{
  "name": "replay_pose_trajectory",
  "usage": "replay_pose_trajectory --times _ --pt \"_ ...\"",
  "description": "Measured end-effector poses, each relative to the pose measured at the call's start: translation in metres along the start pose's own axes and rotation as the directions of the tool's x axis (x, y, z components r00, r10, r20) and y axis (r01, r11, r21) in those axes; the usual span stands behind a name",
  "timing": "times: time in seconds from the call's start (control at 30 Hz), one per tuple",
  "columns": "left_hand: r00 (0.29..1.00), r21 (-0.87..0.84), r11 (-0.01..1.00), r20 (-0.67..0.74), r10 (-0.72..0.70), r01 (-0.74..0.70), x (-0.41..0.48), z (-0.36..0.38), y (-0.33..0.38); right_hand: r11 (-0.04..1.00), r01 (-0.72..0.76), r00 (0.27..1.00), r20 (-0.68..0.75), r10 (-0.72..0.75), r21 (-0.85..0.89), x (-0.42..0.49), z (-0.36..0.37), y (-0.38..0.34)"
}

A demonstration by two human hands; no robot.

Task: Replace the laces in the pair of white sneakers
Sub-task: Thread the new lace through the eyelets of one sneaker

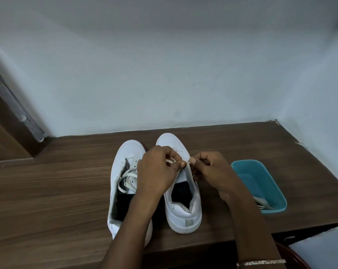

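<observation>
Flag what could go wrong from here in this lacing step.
The left hand and right hand pinch the lace over the right sneaker, hiding the eyelets; one could be skipped.
The left forearm crosses over the left sneaker, whose loose lace might snag.
The teal tray sits beside the right forearm near the table edge; a nudge might tip it.
</observation>
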State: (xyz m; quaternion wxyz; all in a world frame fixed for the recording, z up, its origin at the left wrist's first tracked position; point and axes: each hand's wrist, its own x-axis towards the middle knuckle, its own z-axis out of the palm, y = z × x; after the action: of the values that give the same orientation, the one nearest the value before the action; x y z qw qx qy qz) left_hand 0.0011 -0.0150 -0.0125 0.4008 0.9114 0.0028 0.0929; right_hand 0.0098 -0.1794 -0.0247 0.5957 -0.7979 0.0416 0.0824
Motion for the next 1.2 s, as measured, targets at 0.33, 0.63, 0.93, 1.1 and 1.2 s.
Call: replay_pose_trajectory --times 0.33,0.63,0.93,1.1,1.2 --pt "0.974 0.243 0.957 0.198 0.114 -0.161 -0.006 -0.004 0.006 0.686 0.116 0.990 -0.139 -0.023 0.719 -0.009 -0.031 -0.010" --pt "0.981 0.187 0.975 0.176 0.084 -0.117 -0.001 -0.003 -0.003 0.979 0.183 0.898 -0.420 -0.128 0.092 -0.011 -0.048 -0.001" --pt "0.981 0.064 0.998 0.193 0.011 -0.024 0.002 -0.007 -0.008 0.894 0.290 0.957 0.119 -0.265 -0.342 -0.007 -0.021 -0.006" --pt "0.981 0.062 0.998 0.196 -0.009 -0.003 0.004 -0.006 -0.009 0.976 0.215 0.958 -0.186 -0.218 -0.038 -0.008 -0.030 -0.002" --pt "0.980 0.061 0.998 0.201 -0.009 -0.003 0.004 -0.007 -0.008 0.826 0.184 0.965 -0.257 -0.049 0.532 -0.008 -0.043 -0.005"
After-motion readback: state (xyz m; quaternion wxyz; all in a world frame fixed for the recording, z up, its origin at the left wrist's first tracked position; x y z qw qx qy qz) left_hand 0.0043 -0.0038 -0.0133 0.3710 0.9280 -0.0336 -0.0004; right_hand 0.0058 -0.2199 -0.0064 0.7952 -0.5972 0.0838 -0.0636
